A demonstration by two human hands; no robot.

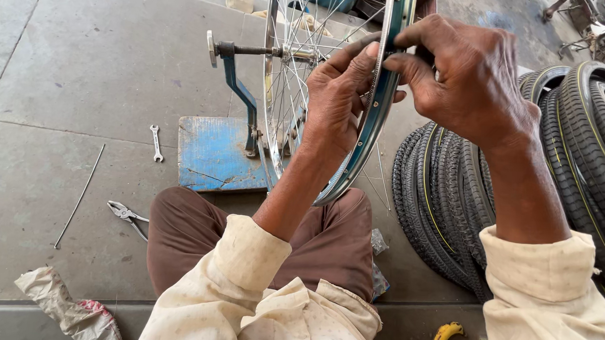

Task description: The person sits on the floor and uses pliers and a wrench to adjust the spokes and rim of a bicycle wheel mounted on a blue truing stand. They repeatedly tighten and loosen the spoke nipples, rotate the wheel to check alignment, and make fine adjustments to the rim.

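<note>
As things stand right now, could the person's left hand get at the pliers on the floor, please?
Probably yes, once it lets go. The left hand is up pinching the wheel rim beside the right hand, while the pliers lie on bare concrete just left of the left knee, with nothing lying between.

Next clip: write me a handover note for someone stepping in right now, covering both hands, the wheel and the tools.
Left hand: fingers on the wheel rim, inner side.
Right hand: pinching the rim's outer edge at the same spot.
Rim stands upright on the blue stand, spokes fitted.
Spanner, pliers and a loose spoke lie on the floor, left.
Tyres stacked right; none on the rim yet.
</note>
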